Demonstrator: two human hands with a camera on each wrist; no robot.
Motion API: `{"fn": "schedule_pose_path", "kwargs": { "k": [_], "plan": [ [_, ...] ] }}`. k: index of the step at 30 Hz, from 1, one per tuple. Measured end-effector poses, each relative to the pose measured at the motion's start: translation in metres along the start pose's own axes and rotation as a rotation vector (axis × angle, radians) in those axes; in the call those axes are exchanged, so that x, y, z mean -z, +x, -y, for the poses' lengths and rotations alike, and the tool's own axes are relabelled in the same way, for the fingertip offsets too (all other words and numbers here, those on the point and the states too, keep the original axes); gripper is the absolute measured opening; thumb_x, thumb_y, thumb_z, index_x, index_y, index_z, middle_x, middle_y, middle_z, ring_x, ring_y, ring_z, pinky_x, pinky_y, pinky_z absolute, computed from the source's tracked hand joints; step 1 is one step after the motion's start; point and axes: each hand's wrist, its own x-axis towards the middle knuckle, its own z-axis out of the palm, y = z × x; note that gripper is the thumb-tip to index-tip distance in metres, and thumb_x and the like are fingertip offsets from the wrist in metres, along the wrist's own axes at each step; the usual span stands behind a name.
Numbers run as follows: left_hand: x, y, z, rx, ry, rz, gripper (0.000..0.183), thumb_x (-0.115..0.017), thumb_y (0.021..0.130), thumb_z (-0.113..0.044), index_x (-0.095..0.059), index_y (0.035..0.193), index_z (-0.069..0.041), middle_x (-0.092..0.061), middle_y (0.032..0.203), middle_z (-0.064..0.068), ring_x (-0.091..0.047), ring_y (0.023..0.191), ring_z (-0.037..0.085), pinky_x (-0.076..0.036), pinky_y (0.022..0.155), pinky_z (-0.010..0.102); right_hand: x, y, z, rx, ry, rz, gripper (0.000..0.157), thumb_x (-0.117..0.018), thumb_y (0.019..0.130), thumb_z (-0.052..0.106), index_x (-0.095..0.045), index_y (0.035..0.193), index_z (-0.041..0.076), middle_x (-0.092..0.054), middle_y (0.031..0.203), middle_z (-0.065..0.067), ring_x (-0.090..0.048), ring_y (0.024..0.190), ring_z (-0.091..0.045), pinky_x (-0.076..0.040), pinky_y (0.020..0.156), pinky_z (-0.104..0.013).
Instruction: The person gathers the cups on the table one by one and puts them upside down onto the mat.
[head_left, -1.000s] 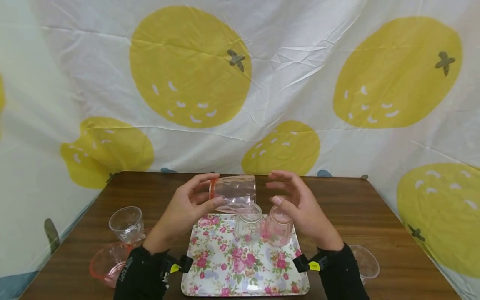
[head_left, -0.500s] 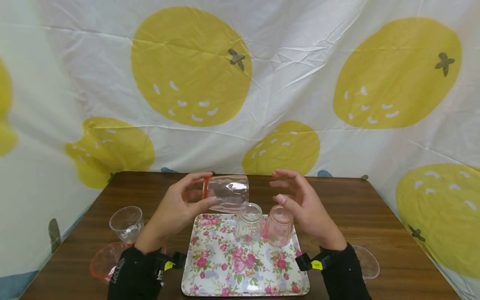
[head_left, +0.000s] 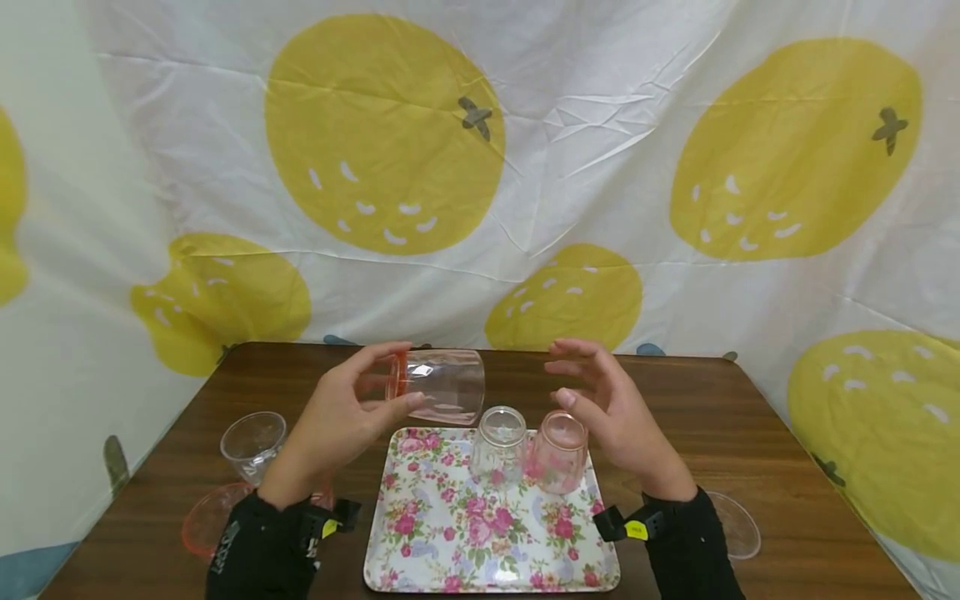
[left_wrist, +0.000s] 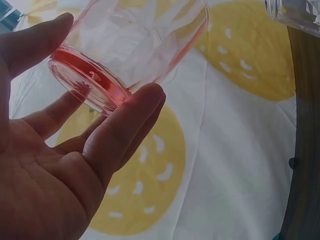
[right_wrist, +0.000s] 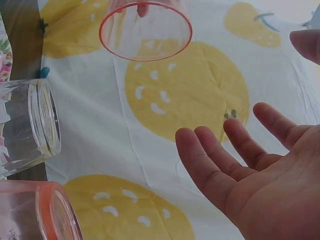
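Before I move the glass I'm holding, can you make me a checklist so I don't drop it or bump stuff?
1. Left hand gripping the held glass near its base: ok.
2. Held glass turned upside down like the two on the tray: not ok, it lies sideways, mouth towards the right hand.
3. Right hand free to help: ok, it holds nothing.
4. Clear glass and pink glass standing steady on the tray: ok, both look settled upside down.
5. Clear cup away from the right sleeve: cannot tell, the sleeve hides part of it.
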Motion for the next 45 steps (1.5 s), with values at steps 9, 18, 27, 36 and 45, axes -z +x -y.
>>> {"fn": "schedule_pose_path", "kwargs": {
  "k": [9,18,27,36,45],
  "plan": [
    [0.004,-0.001,0.001,0.0,0.059,-0.005,0.061,-0.075,0.088,-0.028,-0.05,0.144,-0.019,-0.054,0.137,0.016,-0.063,0.111,0.028,-0.062,0.079,0.05,0.0,0.0,0.001,-0.009,-0.006,0.001,0.048,-0.051,0.097,-0.005,-0.036,0.142,-0.008,-0.042,0.142,-0.022,-0.045,0.125,-0.044,-0.052,0.093,-0.027],
    [0.005,-0.001,-0.001,-0.018,0.122,-0.025,0.063,-0.075,0.088,-0.029,-0.05,0.144,-0.017,-0.057,0.134,0.015,-0.063,0.11,0.028,-0.061,0.082,0.049,0.001,0.0,0.0,-0.013,-0.016,0.006,0.049,-0.052,0.096,-0.006,-0.035,0.142,-0.009,-0.041,0.143,-0.023,-0.044,0.126,-0.045,-0.051,0.094,-0.024],
    [0.005,-0.001,-0.006,-0.043,0.251,-0.043,0.066,-0.076,0.087,-0.03,-0.049,0.146,-0.016,-0.055,0.138,0.016,-0.06,0.113,0.031,-0.061,0.08,0.05,0.002,0.001,0.001,-0.018,-0.035,0.002,0.049,-0.053,0.096,-0.006,-0.037,0.142,-0.006,-0.042,0.143,-0.021,-0.045,0.126,-0.04,-0.051,0.094,-0.024],
    [0.003,-0.001,-0.013,-0.127,0.475,-0.115,0.067,-0.08,0.084,-0.025,-0.053,0.142,-0.009,-0.06,0.129,0.016,-0.06,0.094,0.024,-0.057,0.065,0.042,0.003,0.001,0.001,-0.033,-0.048,-0.002,0.05,-0.055,0.096,-0.005,-0.037,0.143,-0.004,-0.041,0.145,-0.021,-0.045,0.127,-0.04,-0.05,0.095,-0.023],
    [-0.002,0.0,-0.01,-0.141,0.54,-0.118,0.067,-0.081,0.082,-0.029,-0.053,0.14,-0.009,-0.059,0.133,0.017,-0.057,0.115,0.032,-0.054,0.084,0.055,0.003,-0.001,0.0,-0.041,-0.065,0.0,0.051,-0.056,0.096,-0.004,-0.036,0.144,-0.004,-0.04,0.147,-0.022,-0.044,0.128,-0.039,-0.05,0.094,-0.022]
  ]
}}
